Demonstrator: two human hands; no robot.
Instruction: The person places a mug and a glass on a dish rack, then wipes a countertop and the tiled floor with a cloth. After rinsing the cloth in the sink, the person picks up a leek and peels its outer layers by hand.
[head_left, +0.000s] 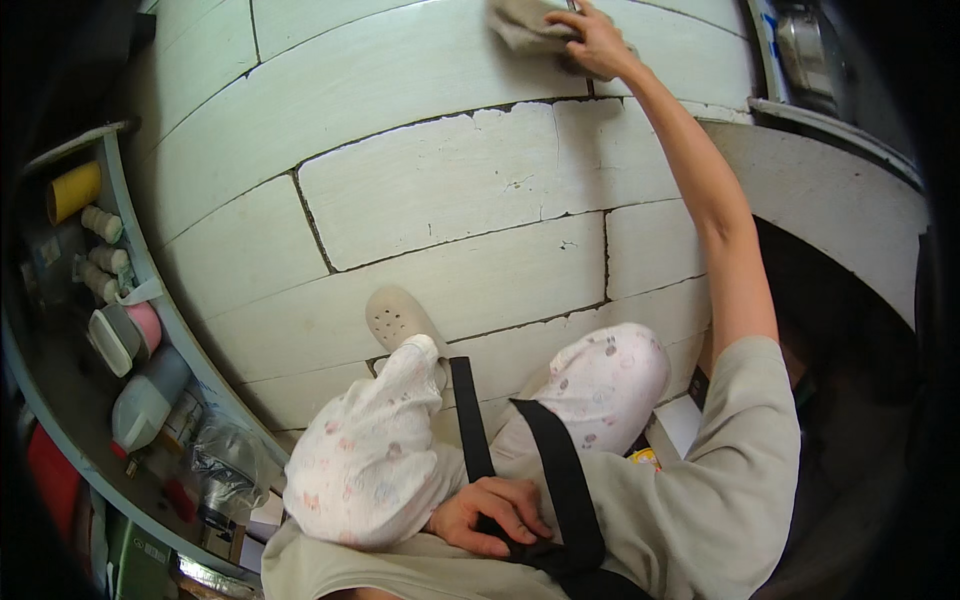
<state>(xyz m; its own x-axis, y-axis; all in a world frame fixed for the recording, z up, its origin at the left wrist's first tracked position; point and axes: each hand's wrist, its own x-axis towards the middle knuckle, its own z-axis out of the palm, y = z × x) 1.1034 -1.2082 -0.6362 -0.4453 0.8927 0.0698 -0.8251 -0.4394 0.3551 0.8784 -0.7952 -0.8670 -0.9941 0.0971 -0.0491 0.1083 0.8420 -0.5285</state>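
Note:
My right hand (600, 46) reaches far out to the top of the view and holds a bunched grey-brown cloth (525, 28) against the white plank-pattern floor (450, 187). Part of the cloth shows on both sides of the fingers. Near my lap, my left hand (491, 516) rests by a black strap (555, 480), its fingers curled over dark material; whether it grips this is unclear. Below me are my bent knees in patterned white trousers (367, 465) and one beige clog (394, 319). The floor has dark gaps, chipped edges and small cracks between its planks.
Along the left stands an open shelf or drawer (169, 300) with a yellow cylinder (73, 192), a plastic bottle (150, 401), lidded containers and a clear plastic bag (229, 457). At upper right, a metal pot (806, 56) sits behind a ledge (832, 135).

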